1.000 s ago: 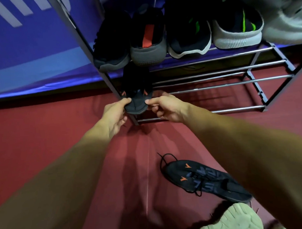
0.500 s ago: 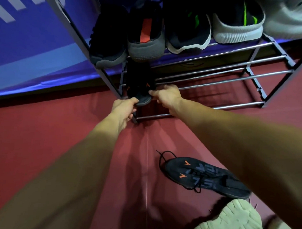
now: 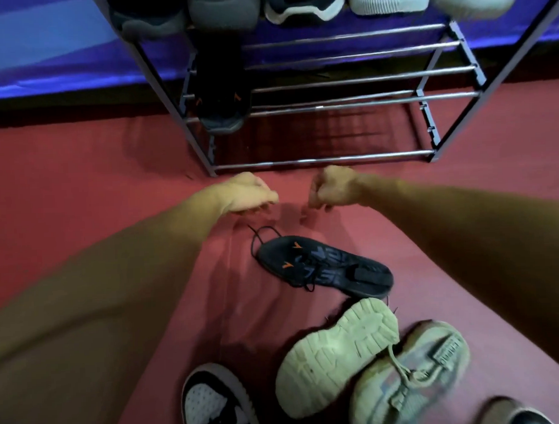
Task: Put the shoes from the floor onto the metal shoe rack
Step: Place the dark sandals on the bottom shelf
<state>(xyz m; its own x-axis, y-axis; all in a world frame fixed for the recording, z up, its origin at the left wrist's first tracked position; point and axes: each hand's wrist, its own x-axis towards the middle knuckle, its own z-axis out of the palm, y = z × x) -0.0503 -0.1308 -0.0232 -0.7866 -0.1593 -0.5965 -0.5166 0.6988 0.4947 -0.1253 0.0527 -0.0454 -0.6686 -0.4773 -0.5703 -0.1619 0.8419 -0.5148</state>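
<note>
Both hands empty. The left hand (image 3: 242, 194) is loosely curled with its thumb out; the right hand (image 3: 331, 187) is balled tighter. Neither holds anything, and they hang side by side, a little apart, over the red floor (image 3: 81, 187). The next item is probably the black shoe (image 3: 324, 269) with orange marks, lying on the floor just on the near side of both hands, its loose lace loop trailing up toward them. Judged light and soft: the thin upper looks collapsed and the sole looks flexible, so it will likely fold if lifted by the toe. Better hold — pinch the heel collar, or take both sides at midfoot; watch that the lace does not snag a rail. Its mate (image 3: 222, 99) sits on the lower rails of the metal shoe rack (image 3: 333, 160), beyond the left hand at the rack's left end. Nearer the person than the black shoe lie two pale shoes, one sole-up (image 3: 337, 355) and one laced (image 3: 410, 375), and a black-and-white shoe (image 3: 212, 404). Change from a second ago — both hands then pinched the mate's near end at the rack; they have since let go and drawn back, and the mate rests unsupported.
</note>
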